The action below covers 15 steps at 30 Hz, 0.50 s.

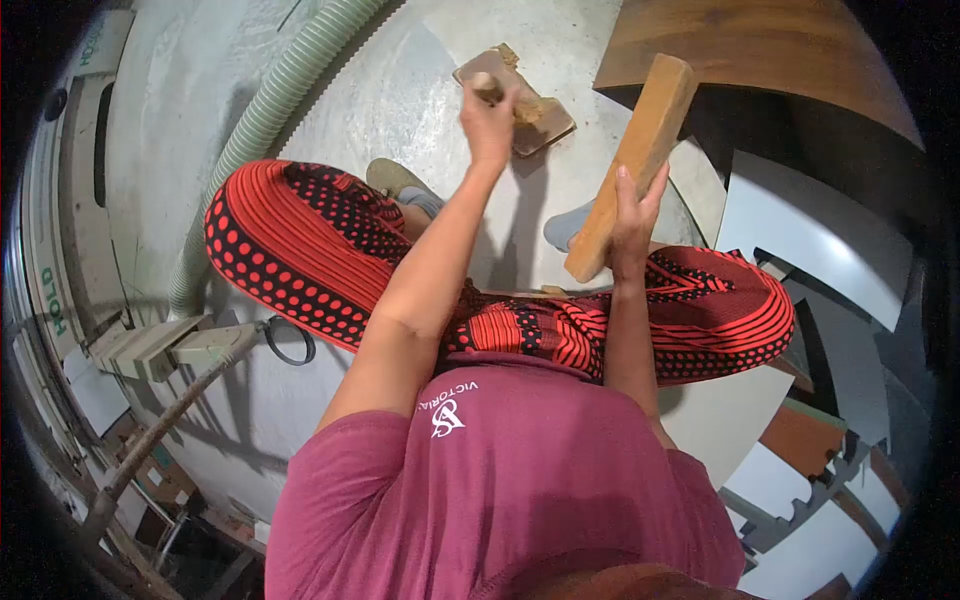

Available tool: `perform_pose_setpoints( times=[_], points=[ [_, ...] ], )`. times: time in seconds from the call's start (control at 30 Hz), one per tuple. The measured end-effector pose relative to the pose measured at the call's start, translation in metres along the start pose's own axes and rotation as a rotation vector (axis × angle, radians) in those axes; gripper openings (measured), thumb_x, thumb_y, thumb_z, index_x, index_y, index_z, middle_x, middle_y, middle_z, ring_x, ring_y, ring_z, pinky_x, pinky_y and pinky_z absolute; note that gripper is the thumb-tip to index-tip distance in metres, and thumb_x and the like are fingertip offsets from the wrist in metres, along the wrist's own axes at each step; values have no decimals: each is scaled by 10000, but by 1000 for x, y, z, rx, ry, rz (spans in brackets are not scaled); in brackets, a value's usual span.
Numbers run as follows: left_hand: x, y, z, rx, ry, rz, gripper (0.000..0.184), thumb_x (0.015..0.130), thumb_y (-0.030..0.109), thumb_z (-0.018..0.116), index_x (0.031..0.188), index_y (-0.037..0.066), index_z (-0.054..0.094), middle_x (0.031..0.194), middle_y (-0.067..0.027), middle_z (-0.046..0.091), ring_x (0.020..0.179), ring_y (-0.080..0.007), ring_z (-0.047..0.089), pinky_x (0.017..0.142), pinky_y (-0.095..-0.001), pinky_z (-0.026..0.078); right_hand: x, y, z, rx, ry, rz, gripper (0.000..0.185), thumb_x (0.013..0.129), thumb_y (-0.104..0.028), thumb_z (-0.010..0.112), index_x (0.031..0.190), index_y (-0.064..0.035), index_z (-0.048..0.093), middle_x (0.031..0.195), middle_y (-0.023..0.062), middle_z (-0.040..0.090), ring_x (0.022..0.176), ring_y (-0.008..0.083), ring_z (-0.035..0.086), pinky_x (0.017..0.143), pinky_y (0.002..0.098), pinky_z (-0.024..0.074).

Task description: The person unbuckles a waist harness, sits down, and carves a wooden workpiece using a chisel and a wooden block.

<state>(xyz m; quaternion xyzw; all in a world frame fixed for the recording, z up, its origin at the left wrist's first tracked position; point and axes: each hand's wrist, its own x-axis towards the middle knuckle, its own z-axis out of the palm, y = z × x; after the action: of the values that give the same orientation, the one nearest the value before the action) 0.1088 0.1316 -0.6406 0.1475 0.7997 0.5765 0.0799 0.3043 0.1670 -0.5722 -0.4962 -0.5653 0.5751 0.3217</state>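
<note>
My left hand (487, 125) is closed round a short, round-ended, light-coloured handle (485, 86); its far end is hidden and slightly blurred. Just beyond and below that hand, a flat brown board (543, 130) lies on the floor with lumps of tan, paste-like material on it. In my right hand (636, 215) is a long tan wooden block (640, 135), held tilted near its lower end, thumb on its upper face and fingers round the side. The block is apart from the board and rises above the floor between my knees.
A ribbed pale hose (290, 90) runs along the floor on the left, near a beige metal fitting (170, 345). Brown curved wood panel (770, 60) stands at upper right. White and grey sheets (815, 235) lean on the right. My feet (400, 180) rest on the floor.
</note>
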Motion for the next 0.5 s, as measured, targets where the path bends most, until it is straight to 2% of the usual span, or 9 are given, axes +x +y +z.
perform_pose_setpoints(
  times=[0.03,0.1,0.2,0.23,0.3,0.33,0.4,0.43,0.5],
  points=[
    [7,-11,-1,8,30,-31,372,741,170,747,993,-4,536,882,-186,636,806,-321,624,730,-375,487,3,7,0,6,12,2,695,880,-205,576,1396,69,200,1284,211,442,1131,253,467,974,323,358],
    [7,-21,-3,-116,56,-78,371,750,174,744,992,-12,534,892,-154,632,817,-261,612,755,-353,476,4,14,2,37,-31,-164,691,895,-209,571,1417,29,185,1245,156,454,1070,207,469,910,309,395],
    [5,-22,-4,-138,77,-126,364,760,172,738,996,-12,531,903,-133,623,831,-225,593,772,-338,465,0,-15,11,66,-126,-133,673,877,-172,591,1392,51,220,1244,181,480,1090,246,501,949,326,383],
    [3,-20,-3,-138,72,-125,364,760,172,738,996,-12,531,903,-133,623,831,-225,593,772,-338,465,1,-25,15,66,-120,-132,673,877,-172,591,1392,51,220,1244,181,480,1090,246,501,949,326,383],
    [-2,-17,-2,-72,137,-144,326,764,155,733,967,-4,534,859,-122,629,788,-228,600,740,-337,473,4,-41,25,-65,-291,-188,702,844,-169,628,1415,-45,239,1244,207,485,1101,277,521,938,364,408],
    [-4,-16,-4,-68,130,-139,326,764,155,733,967,-4,534,859,-122,629,788,-228,600,740,-337,473,1,-51,31,-60,-283,-186,702,844,-169,628,1415,-45,239,1244,207,485,1101,277,521,938,364,408],
    [-8,-12,-7,-153,-23,-347,403,821,192,679,1129,-2,505,1029,-151,591,940,-246,566,848,-356,439,-8,-71,44,-445,-399,-343,800,810,-264,660,1446,-93,206,1311,197,443,1135,313,511,951,350,410],
    [-15,-9,-12,-152,-41,-340,403,821,192,679,1129,-2,505,1029,-151,591,940,-246,566,848,-356,439,-13,-80,51,-444,-381,-340,800,810,-264,660,1446,-93,206,1311,197,443,1135,313,511,951,350,410],
    [-29,-8,-23,275,-237,379,399,806,382,671,898,15,543,816,-98,564,770,-242,540,728,-340,456,-21,-91,61,-648,-626,-307,852,753,-287,691,1453,-223,209,1180,240,481,1044,396,545,885,399,459]
  ],
)
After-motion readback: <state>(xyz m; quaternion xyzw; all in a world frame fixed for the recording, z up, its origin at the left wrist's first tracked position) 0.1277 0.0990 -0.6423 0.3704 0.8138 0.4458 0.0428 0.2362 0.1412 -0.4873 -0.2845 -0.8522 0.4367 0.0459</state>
